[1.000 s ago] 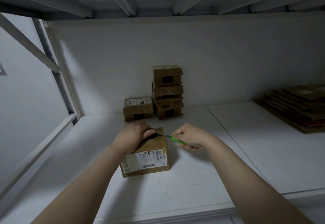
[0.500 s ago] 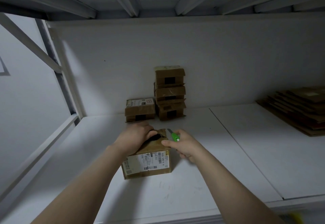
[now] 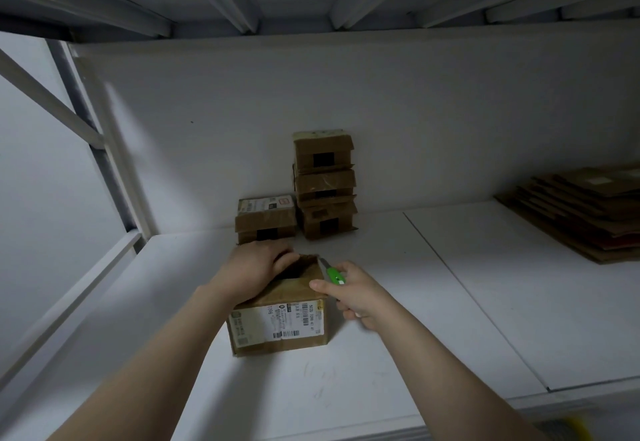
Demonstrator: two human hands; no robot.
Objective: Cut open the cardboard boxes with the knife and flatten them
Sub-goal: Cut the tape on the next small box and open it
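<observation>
A small cardboard box [image 3: 280, 324] with a white label on its near face stands on the white shelf [image 3: 381, 354] in front of me. My left hand [image 3: 256, 269] rests on the box's top with its fingers curled over the far edge, beside a dark opening. My right hand [image 3: 353, 293] grips a green-handled knife [image 3: 333, 274] at the box's right top edge, and the blade points at the far right corner. The thumb touches the box's top right edge.
Three boxes [image 3: 323, 184] are stacked against the back wall, with a single box [image 3: 266, 221] to their left. A pile of flattened cardboard [image 3: 585, 212] lies at the right. Metal frame posts [image 3: 100, 150] rise at the left, and a shelf hangs low overhead.
My right hand has moved with the knife from the box's far right corner to its right top edge, closer to me. The left hand stays on the box.
</observation>
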